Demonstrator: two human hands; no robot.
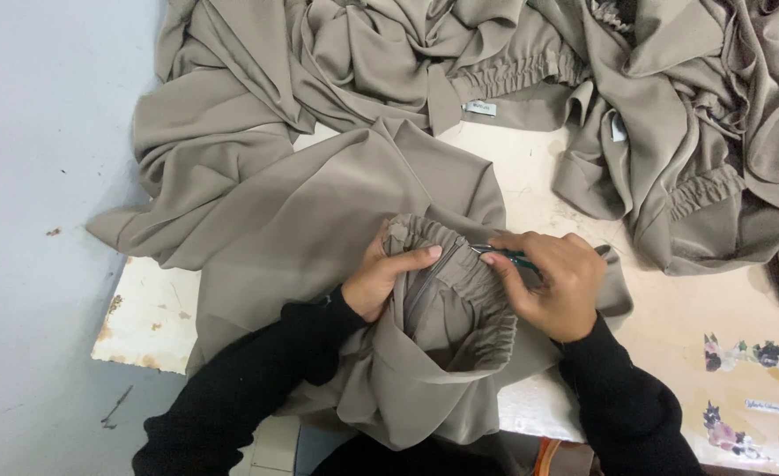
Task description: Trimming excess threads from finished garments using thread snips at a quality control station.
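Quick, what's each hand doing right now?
Left hand: closed, gripping the taupe garment's elastic waistband.
Right hand: closed, holding small thread snips at the waistband.

A taupe garment (345,220) with a gathered elastic waistband and zipper lies bunched at centre frame; small green-handled snips (506,256) rest against the waistband.
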